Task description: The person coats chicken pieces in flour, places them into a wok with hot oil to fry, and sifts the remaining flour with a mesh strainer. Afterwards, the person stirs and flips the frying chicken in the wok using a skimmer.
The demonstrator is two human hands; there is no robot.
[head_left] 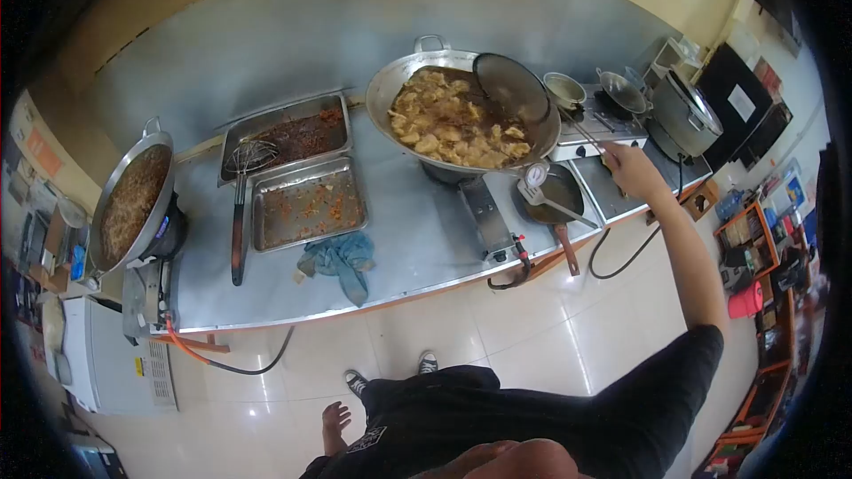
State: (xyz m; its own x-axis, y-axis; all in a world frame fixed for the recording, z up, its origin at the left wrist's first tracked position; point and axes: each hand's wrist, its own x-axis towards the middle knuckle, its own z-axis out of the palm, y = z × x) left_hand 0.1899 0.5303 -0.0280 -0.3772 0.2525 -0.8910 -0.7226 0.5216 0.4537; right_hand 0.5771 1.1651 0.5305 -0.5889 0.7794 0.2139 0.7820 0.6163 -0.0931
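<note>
My right hand [628, 168] is closed round the handle of a round mesh strainer [512, 87]. The strainer lies over the right side of a large metal wok [380, 120], where many browned pieces [444, 120] sit in dark bubbling oil. A dial thermometer [536, 175] is at the wok's front right rim. Down by my body, my left hand [335, 417] hangs with its fingers apart, holding nothing.
On the metal counter [408, 231] are two trays with reddish bits, a wire skimmer [254, 155] and a blue-green cloth [342, 262]. Another wok [138, 200] bubbles at the left. A pan [559, 200] with a white spatula and a large pot [682, 120] are at the right.
</note>
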